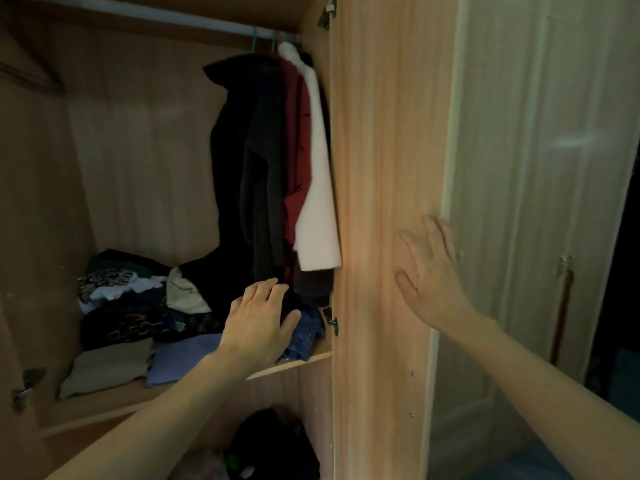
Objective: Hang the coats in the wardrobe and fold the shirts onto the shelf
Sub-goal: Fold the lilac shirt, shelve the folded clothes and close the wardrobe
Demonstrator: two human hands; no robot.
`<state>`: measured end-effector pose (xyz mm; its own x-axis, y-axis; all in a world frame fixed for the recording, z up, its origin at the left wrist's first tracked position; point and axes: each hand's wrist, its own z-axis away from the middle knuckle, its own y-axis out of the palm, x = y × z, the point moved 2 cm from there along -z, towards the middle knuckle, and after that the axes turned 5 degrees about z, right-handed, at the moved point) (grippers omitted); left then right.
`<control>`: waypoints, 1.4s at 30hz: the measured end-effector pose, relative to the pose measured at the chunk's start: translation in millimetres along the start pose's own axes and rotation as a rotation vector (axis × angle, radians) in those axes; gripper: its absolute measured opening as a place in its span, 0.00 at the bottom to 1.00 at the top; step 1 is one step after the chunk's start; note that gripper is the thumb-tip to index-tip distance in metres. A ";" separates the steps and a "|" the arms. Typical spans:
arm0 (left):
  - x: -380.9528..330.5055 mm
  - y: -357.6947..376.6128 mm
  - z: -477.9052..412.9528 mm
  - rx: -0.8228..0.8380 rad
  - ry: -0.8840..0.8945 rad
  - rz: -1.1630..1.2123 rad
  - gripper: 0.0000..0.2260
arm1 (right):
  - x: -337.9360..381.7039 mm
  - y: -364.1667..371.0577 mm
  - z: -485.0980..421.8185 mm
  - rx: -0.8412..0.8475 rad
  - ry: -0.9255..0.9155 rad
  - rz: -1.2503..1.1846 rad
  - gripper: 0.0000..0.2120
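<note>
The wooden wardrobe stands open. A dark coat (252,161), a red garment (294,140) and a white garment (317,202) hang from the rail (145,13) at its right end. On the shelf (298,363) lie folded shirts: a beige one (107,368), a light blue one (183,358), patterned dark ones (128,327). My left hand (259,323) reaches in over the shelf below the coats, fingers relaxed, holding nothing. My right hand (429,271) lies flat with spread fingers against the open wardrobe door (381,168).
A bare dark hanger (31,77) hangs at the upper left. Dark clothes (273,445) are piled in the compartment under the shelf. A pale room door (540,168) stands to the right of the wardrobe door. A hinge (330,320) sits at shelf level.
</note>
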<state>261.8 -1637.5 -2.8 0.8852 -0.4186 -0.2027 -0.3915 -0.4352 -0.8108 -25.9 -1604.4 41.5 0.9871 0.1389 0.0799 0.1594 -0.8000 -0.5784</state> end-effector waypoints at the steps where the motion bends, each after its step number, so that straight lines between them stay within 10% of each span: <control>1: -9.9 1.8 -8.1 -0.015 0.005 0.002 0.25 | -6.9 1.1 -1.0 0.003 0.000 0.003 0.29; 9: -73.5 34.9 -41.3 -0.014 0.022 0.014 0.25 | -42.7 8.6 -2.8 0.010 0.001 -0.328 0.48; 42: 42.0 -6.2 -2.8 0.028 0.072 -0.105 0.27 | 146.4 88.0 -32.0 0.019 -0.327 -0.548 0.50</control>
<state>300.7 -1654.6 -4.8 0.9003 -0.4284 -0.0768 -0.2894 -0.4574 -0.8408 133.1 -1673.1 28.3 0.7062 0.6981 0.1181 0.6363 -0.5526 -0.5383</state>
